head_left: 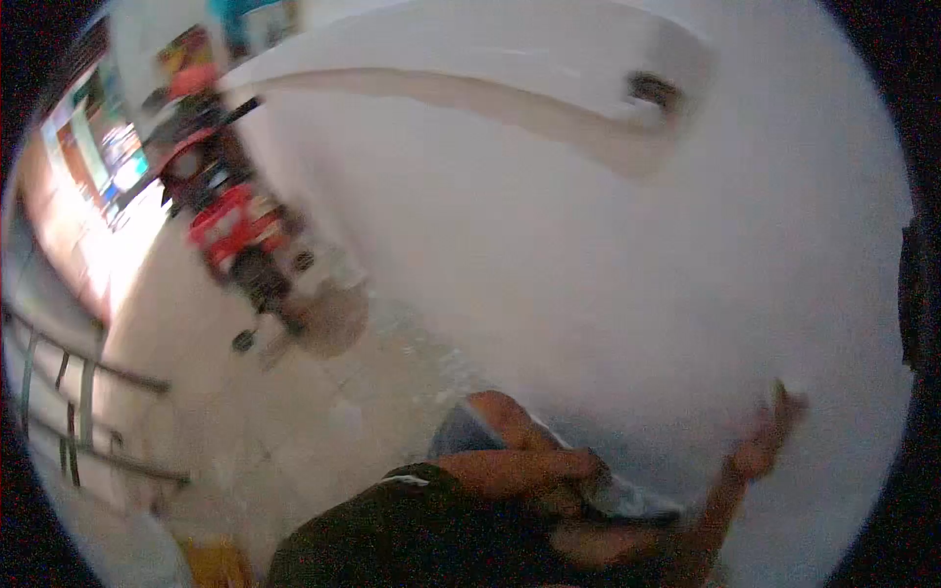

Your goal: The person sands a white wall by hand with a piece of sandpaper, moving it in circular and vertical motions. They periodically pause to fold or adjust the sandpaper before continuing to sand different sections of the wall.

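Motion blur across the whole frame, so small detail is soft. Right hand (767,441) is raised on a bent arm in front of the white wall (588,274); can't tell whether it touches the surface. Something small and yellowish (781,391) shows at the fingertips, too smeared to identify, and can't tell if the fingers are closed on it or loose. Left hand (591,468) is low, near the lap, just beside a pale shiny object (627,498) with a dark lower edge; can't tell if it grips that or only lies next to it. The pale shiny object sits between the two arms, well below the right hand. Dark shirt (392,534) fills the bottom of the view, a bare knee (502,416) and blue-grey fabric (464,431) just above it. Higher up, a beige band (470,95) curves across the wall, with a small dark box (652,90) near its right end. Red motorbike (230,223) stands on the pale tiled floor (196,392) at left, near the wall. Dark metal frame with rails (88,402) at far left, bright opening (132,250) above it. Yellow item (211,563) at the bottom left, partly cut off.
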A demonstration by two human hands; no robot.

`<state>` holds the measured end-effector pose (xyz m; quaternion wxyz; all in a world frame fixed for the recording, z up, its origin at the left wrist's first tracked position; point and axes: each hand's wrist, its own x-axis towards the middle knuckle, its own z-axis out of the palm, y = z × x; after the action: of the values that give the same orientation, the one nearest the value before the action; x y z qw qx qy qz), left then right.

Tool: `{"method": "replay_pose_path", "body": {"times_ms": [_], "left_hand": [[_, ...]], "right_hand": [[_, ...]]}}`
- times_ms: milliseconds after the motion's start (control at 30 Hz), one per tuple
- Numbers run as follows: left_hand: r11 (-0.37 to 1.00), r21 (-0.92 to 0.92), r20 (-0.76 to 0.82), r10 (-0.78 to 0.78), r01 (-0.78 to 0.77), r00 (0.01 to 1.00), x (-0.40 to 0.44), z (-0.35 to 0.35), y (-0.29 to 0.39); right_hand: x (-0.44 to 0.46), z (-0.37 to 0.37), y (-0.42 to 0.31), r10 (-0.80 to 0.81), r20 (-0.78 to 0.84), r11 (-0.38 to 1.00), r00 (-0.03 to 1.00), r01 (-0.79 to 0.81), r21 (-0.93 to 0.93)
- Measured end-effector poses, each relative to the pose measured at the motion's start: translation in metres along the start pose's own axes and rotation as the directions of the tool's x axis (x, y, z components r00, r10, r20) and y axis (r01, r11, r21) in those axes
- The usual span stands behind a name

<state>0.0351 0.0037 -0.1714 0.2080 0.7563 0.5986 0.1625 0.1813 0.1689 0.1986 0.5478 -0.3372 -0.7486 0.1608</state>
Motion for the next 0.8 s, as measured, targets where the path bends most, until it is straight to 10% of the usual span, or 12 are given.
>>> {"method": "replay_pose_path", "body": {"times_ms": [100, 133, 200, 467, 800], "left_hand": [[0.867, 0.454, -0.357, 0.386, -0.204, 0.850, 0.047, 0.071, -0.069], [0.994, 0.087, -0.120, 0.077, -0.067, 0.990, 0.036, 0.037, -0.019], [0.999, -0.026, -0.040, -0.026, 0.025, 0.999, 0.027, 0.003, 0.010], [0.994, -0.081, -0.056, -0.084, 0.080, 0.995, 0.021, -0.010, 0.018], [0.988, -0.114, -0.071, -0.117, 0.108, 0.991, 0.013, -0.013, 0.022]], "right_hand": [[0.042, -0.065, 0.092, -0.509, -0.080, 0.792, 0.857, 0.430, -0.434], [0.060, -0.088, 0.076, -0.523, -0.196, 0.804, 0.830, 0.405, -0.435], [0.081, -0.100, 0.007, -0.435, -0.407, 0.894, 0.803, 0.332, -0.299], [-0.001, -0.018, -0.028, -0.618, -0.025, 0.771, 0.786, 0.600, -0.214], [0.062, -0.073, -0.053, -0.357, -0.457, 0.934, 0.815, 0.322, -0.156]]}}
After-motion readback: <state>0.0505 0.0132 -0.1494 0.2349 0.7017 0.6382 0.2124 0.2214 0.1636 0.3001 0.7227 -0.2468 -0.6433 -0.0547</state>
